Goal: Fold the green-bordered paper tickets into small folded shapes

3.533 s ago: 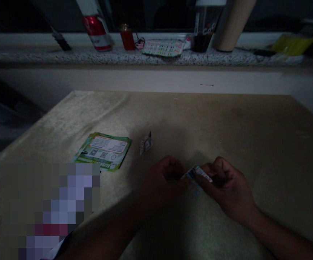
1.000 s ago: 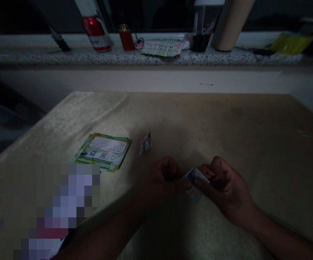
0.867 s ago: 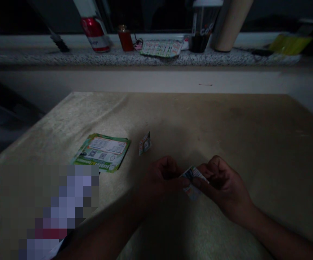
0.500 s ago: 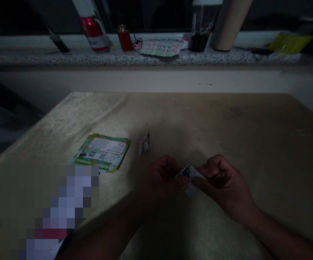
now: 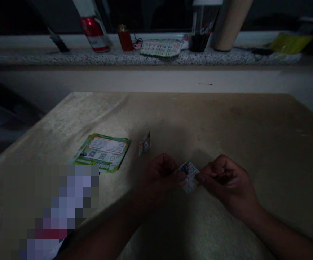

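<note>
A small folded paper (image 5: 190, 179), diamond-shaped with printed text and crease lines, is held above the table between both hands. My left hand (image 5: 163, 177) pinches its left corner, thumb on top. At the right corner, my right hand (image 5: 224, 180) grips the paper between thumb and fingers, the other fingers curled. Beyond my left hand a second small folded paper (image 5: 145, 144) stands on the table, partly raised. Left of it lies a stack of green printed leaflets (image 5: 105, 150) with text and square codes.
The table (image 5: 254, 133) reaches back to a wall below a granite sill (image 5: 118, 57). On the sill are a red can (image 5: 93, 34), an orange-red bottle (image 5: 125, 39), a patterned packet (image 5: 160, 48), a dark drink cup (image 5: 201, 30), a tan cylinder (image 5: 230, 27) and a yellow packet (image 5: 290, 43). A blurred patch hides the lower left.
My right thumb has drawn back to the right, and the hands are slightly farther apart. More of the folded paper's face now shows. The leaflets and the second folded paper have stayed put.
</note>
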{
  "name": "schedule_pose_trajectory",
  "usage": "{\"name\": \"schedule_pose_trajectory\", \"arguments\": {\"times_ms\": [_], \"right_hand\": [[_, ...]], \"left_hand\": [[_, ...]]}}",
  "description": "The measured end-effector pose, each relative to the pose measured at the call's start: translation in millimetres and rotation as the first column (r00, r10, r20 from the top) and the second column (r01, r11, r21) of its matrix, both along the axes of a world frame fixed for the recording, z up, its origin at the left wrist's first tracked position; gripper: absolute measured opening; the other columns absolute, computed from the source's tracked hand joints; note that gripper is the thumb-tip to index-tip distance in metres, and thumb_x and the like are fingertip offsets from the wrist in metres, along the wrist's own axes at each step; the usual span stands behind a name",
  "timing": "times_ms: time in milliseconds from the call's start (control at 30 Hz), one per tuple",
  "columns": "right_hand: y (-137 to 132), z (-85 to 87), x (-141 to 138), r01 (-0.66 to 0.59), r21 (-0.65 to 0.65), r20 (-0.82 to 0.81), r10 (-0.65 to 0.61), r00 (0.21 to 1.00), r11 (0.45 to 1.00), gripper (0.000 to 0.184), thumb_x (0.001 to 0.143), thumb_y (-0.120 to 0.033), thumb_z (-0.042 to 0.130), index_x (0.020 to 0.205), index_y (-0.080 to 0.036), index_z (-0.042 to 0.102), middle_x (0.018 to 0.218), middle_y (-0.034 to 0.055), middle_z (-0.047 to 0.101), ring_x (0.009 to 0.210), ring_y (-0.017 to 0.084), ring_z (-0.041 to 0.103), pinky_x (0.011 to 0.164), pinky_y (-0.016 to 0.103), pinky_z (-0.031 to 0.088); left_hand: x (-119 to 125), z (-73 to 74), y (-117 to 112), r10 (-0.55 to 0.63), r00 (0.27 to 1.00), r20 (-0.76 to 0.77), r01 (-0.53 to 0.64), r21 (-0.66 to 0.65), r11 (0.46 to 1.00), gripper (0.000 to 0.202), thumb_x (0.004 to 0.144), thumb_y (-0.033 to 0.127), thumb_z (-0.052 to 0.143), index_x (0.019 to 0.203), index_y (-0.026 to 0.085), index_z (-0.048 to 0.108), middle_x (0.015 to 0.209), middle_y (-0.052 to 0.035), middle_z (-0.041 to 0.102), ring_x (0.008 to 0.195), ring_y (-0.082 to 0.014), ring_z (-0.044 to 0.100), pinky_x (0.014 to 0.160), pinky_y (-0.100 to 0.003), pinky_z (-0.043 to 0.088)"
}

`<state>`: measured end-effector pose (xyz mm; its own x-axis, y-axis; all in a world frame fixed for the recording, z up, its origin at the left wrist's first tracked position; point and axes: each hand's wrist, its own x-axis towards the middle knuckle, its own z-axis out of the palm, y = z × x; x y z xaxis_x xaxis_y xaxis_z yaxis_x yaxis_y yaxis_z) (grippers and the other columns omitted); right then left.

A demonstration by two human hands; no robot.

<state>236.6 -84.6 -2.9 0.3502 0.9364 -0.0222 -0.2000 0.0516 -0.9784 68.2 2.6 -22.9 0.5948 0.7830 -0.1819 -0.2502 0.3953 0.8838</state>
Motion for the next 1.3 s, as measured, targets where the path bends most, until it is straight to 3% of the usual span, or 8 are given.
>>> {"name": "schedule_pose_trajectory", "arguments": {"times_ms": [300,467,700,867,1000,1133,1200,1300], "right_hand": [[-2.0,-4.2,1.4,-0.011,0.020,0.039,0.010,0.999,1.000,0.029,0.076,-0.022,0.085,0.074,-0.022,0.056,0.064,-0.0022,0.069,0.054,0.011,0.063,0.050,0.021,0.052],[-7.5,-8.2,7.2,-0.106,0.061,0.090,0.101,0.991,0.992,0.019,0.095,-0.042,0.065,0.103,-0.026,0.069,0.092,0.0048,0.076,0.085,0.018,0.071,0.074,0.028,0.058],[-12.3,-17.5,6.8,-0.243,0.016,0.234,0.233,0.944,0.970,0.036,0.097,-0.026,0.064,0.130,-0.039,0.058,0.118,0.0027,0.073,0.101,0.018,0.071,0.085,0.031,0.058],[-11.3,-12.9,3.8,-0.181,0.070,0.293,0.153,0.944,0.981,0.029,0.088,-0.021,0.075,0.113,-0.032,0.066,0.101,0.0020,0.074,0.094,0.018,0.071,0.082,0.029,0.057],[-9.5,-10.3,2.7,-0.113,0.086,0.278,0.086,0.957,0.990,0.025,0.085,-0.017,0.076,0.104,-0.030,0.066,0.094,0.0009,0.073,0.087,0.016,0.070,0.075,0.026,0.057],[-6.3,-8.5,2.9,-0.098,0.086,0.100,0.089,0.991,0.991,0.044,0.082,-0.012,0.076,0.117,-0.031,0.058,0.084,-0.0022,0.073,0.071,0.012,0.068,0.062,0.021,0.056],[-3.9,-7.8,3.5,-0.107,0.089,-0.011,0.108,0.994,0.990,0.050,0.081,-0.010,0.076,0.121,-0.032,0.054,0.084,-0.0033,0.072,0.069,0.011,0.069,0.059,0.019,0.056],[-1.5,-8.3,4.5,-0.100,0.098,-0.070,0.107,0.992,0.990,0.056,0.079,-0.007,0.078,0.122,-0.032,0.053,0.092,-0.0023,0.074,0.072,0.010,0.070,0.063,0.019,0.057]], "left_hand": [[-0.4,0.2,-0.5,-0.024,1.000,-0.007,0.024,-0.003,1.000,0.023,0.074,0.026,0.083,0.077,0.016,0.063,0.075,0.0001,0.065,0.067,-0.0119,0.058,0.065,-0.024,0.048],[-2.8,0.3,-0.6,-0.026,0.999,0.022,0.026,-0.030,0.999,0.013,0.077,0.022,0.079,0.081,0.016,0.068,0.076,0.0001,0.065,0.069,-0.0113,0.058,0.067,-0.024,0.047],[0.6,-2.3,-4.6,-0.202,0.969,0.145,0.214,-0.071,0.974,0.029,0.073,0.023,0.084,0.073,0.016,0.056,0.069,0.0027,0.055,0.063,-0.0099,0.051,0.061,-0.022,0.041],[4.5,1.2,-9.8,-0.235,0.968,0.083,0.239,-0.041,0.970,0.028,0.076,0.027,0.081,0.077,0.017,0.054,0.072,0.0026,0.053,0.065,-0.0096,0.048,0.061,-0.021,0.040],[-0.4,3.1,-9.3,-0.237,0.966,-0.103,0.252,0.176,0.952,0.015,0.081,0.022,0.074,0.087,0.018,0.061,0.085,-0.0015,0.061,0.076,-0.0139,0.056,0.069,-0.026,0.045],[-12.8,10.2,-1.0,-0.087,0.944,-0.318,0.254,0.533,0.807,0.018,0.082,0.016,0.074,0.096,0.022,0.064,0.089,-0.0015,0.067,0.082,-0.0162,0.062,0.075,-0.027,0.048],[-18.6,14.0,4.4,0.006,0.943,-0.334,0.243,0.699,0.673,0.020,0.084,0.014,0.073,0.100,0.023,0.064,0.088,-0.0013,0.070,0.079,-0.0153,0.065,0.074,-0.026,0.049],[-23.7,16.6,10.7,0.028,0.936,-0.351,0.310,0.858,0.410,0.017,0.088,0.017,0.069,0.105,0.023,0.068,0.093,-0.0039,0.074,0.082,-0.0171,0.069,0.078,-0.028,0.051]]}}
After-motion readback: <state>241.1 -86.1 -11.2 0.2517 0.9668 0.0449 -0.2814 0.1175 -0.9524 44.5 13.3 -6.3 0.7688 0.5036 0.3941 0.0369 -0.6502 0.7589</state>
